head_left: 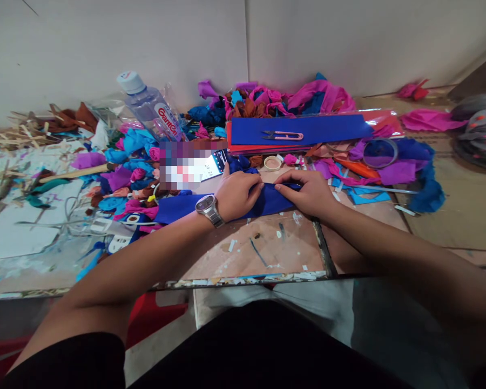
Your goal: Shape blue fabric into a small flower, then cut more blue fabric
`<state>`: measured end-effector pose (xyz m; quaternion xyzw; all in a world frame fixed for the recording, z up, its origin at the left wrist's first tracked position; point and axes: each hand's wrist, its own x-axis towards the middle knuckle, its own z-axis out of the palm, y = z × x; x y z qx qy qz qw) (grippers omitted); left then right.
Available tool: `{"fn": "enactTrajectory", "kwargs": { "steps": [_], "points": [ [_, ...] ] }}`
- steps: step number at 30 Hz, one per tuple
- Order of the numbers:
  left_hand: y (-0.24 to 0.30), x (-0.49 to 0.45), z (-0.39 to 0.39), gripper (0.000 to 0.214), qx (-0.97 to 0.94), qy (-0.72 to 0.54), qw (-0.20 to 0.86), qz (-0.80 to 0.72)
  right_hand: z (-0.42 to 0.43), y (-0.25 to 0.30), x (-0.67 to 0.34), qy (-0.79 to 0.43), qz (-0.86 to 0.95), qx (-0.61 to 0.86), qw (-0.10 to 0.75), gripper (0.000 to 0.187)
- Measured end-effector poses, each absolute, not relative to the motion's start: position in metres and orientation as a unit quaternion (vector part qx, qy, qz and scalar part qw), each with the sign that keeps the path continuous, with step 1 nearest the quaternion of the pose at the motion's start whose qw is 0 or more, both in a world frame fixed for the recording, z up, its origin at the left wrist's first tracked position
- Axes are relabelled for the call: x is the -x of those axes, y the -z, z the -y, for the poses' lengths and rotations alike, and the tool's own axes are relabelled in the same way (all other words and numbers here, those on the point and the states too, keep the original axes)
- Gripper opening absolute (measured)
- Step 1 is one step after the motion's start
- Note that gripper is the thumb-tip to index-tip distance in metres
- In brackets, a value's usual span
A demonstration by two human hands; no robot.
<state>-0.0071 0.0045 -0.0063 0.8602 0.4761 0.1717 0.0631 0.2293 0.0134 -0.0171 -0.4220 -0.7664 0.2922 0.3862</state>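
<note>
A long blue strip, paper or thin cloth, lies across the board in front of me. My left hand, with a watch on its wrist, pinches the strip's upper edge near the middle. Close by on the right, my right hand grips the same edge between thumb and fingers. Part of the strip is hidden under my left hand and wrist. Just beyond my left hand, a lit phone lies partly blurred. A tape ring sits beyond the gap between the hands.
Pink thread snips rest on a stack of blue sheets. A clear bottle leans at the back left. A power strip with cables lies left. Crumpled scraps line the wall; a larger ring is right.
</note>
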Motion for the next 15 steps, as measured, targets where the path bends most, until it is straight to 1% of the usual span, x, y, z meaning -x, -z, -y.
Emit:
{"fn": "enactTrajectory", "kwargs": {
  "steps": [8, 15],
  "points": [
    [0.0064, 0.0075, -0.0045, 0.039, -0.859, -0.174, 0.069, -0.476, -0.0137, 0.0172, -0.2298, -0.295, 0.769, 0.420, 0.381, 0.012],
    [0.0085, 0.0044, -0.0009, 0.037, -0.864, -0.166, 0.052, -0.473, -0.0135, 0.0176, -0.2299, -0.289, 0.771, 0.419, 0.383, 0.012]
  ]
}}
